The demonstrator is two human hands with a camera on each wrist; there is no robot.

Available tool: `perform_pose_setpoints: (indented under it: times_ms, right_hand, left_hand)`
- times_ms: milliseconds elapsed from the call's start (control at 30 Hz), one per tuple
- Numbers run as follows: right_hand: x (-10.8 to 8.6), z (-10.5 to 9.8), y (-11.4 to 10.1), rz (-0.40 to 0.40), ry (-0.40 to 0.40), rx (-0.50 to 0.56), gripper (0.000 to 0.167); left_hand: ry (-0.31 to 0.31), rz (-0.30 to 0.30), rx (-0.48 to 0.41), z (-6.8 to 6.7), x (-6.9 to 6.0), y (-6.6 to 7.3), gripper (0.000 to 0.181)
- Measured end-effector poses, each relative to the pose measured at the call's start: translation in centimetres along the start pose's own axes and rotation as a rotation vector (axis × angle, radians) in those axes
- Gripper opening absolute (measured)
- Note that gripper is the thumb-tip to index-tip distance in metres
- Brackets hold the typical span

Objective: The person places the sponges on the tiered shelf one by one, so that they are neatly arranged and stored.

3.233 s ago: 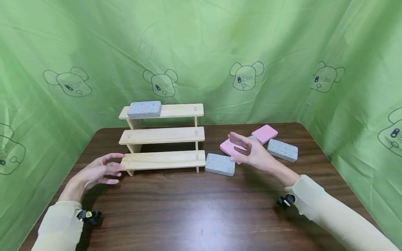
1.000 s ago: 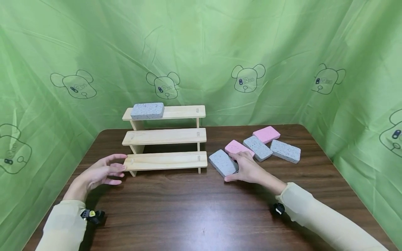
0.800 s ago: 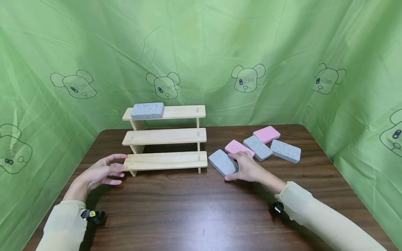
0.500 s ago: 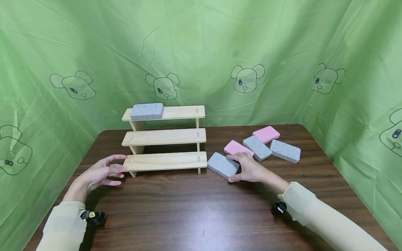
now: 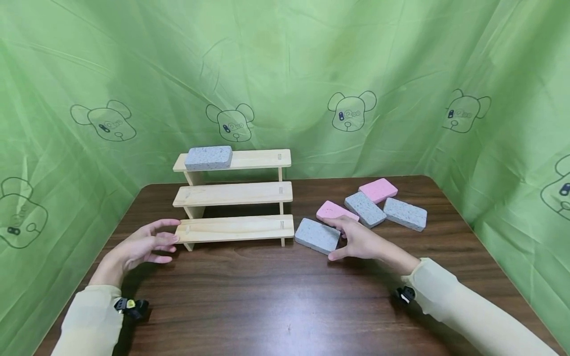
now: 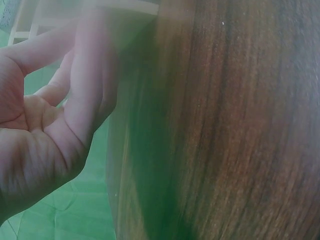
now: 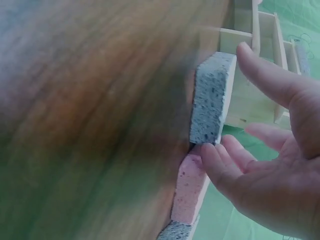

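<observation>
A three-step wooden shelf (image 5: 231, 193) stands left of centre. My left hand (image 5: 138, 244) is at the left end of its lowest board, fingertips touching the end and fingers loosely spread. A blue-grey speckled sponge (image 5: 313, 235) lies flat on the table, just right of that board. My right hand (image 5: 356, 237) straddles the sponge's right end, thumb at its near corner and fingers by its far side. In the right wrist view, the thumb and fingers are fairly straight around the grey sponge (image 7: 210, 100), without a firm pinch. A pink sponge (image 5: 337, 211) lies just behind it, close to the fingers.
Another grey sponge (image 5: 209, 157) sits at the left of the top board. To the right lie a grey sponge (image 5: 365, 209), a pink sponge (image 5: 378, 190) and a further grey sponge (image 5: 405, 213). A green curtain (image 5: 285, 74) surrounds the dark wooden table (image 5: 249, 296).
The right hand came down to the nearest grey sponge, which was turned steeply and has since swung back flatter. The hand has shifted slightly right. The left hand keeps its place.
</observation>
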State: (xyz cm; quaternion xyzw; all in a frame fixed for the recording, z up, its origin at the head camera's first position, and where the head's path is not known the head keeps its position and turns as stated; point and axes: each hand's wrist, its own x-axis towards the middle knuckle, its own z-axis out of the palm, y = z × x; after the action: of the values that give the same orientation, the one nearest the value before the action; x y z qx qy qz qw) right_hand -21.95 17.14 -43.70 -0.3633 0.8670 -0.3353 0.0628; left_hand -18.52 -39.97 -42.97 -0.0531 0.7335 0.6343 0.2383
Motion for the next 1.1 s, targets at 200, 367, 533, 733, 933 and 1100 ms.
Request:
perform_pose_setpoints:
  times_ms: [200, 367, 533, 733, 933, 1100]
  right_hand:
    - [-0.3, 0.5, 0.3, 0.039, 0.019, -0.094, 0.101]
    - [-0.4, 0.7, 0.4, 0.069, 0.040, -0.129, 0.102]
    - [-0.4, 0.7, 0.2, 0.089, 0.052, -0.136, 0.100]
    - [-0.5, 0.9, -0.9, 0.212, 0.058, -0.222, 0.097]
    - [-0.3, 0.7, -1.7, 0.266, 0.049, -0.221, 0.092]
    - [-0.1, 0.5, -1.9, 0.302, 0.033, -0.221, 0.088]
  left_hand:
    - [0.005, -0.003, -0.002, 0.1, 0.0, 0.0, 0.048]
    - [0.010, -0.003, 0.001, 0.0, 0.0, 0.0, 0.048]
    - [0.012, -0.006, 0.003, 0.0, 0.0, 0.0, 0.048]
    - [0.016, -0.013, 0.007, 0.1, -0.1, 0.0, 0.051]
    - [0.014, -0.016, 0.013, 0.1, -0.2, 0.0, 0.052]
    - [0.015, -0.023, 0.005, 0.1, -0.2, 0.1, 0.054]
